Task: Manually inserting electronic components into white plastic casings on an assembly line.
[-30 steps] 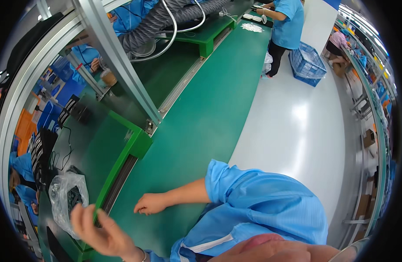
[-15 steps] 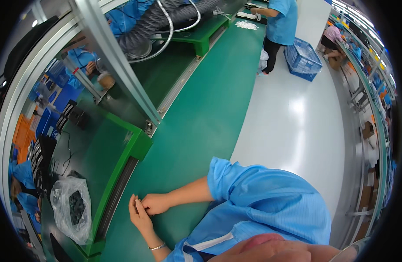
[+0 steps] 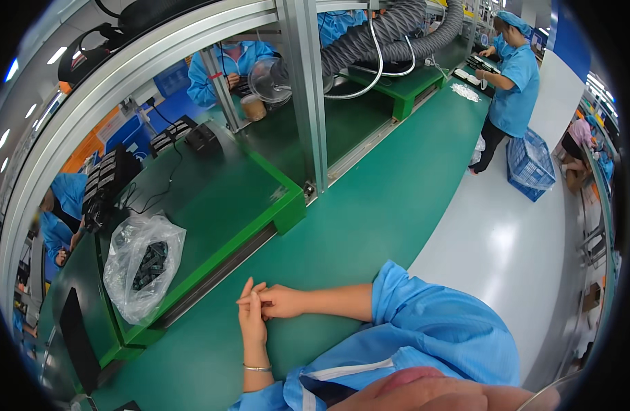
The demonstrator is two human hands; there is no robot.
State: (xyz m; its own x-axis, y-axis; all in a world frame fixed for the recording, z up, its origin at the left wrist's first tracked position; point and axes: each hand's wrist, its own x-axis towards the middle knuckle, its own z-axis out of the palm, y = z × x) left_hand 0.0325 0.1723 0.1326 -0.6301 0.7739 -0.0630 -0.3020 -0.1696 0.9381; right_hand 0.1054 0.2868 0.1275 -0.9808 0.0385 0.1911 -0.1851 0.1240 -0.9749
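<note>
My left hand [image 3: 252, 309] is raised over the green table, a silver bracelet [image 3: 257, 368] round its wrist. Its fingers are stretched out, pointing away from me. From the right, my right hand [image 3: 283, 302] meets it, fingers bent and closed about the left hand's fingers. No object shows in either hand. Beyond them, on a raised dark green platform with a bright green edge [image 3: 212, 270], lies a clear plastic bag [image 3: 126, 264] with small dark pieces [image 3: 150, 266] inside.
A metal post [image 3: 302, 103] rises from the platform's corner. Ahead, a co-worker in blue [image 3: 520, 82] stands by the table near white pieces [image 3: 465, 92] and a blue crate [image 3: 530, 164]. Grey ducts [image 3: 369, 41] hang beyond the post. Black devices with cables [image 3: 113, 175] stand left.
My view has turned leftward, so the surroundings sit farther right in the picture. My hands stay together; the left hand's fingers now point more upright and lie crossed with the right's.
</note>
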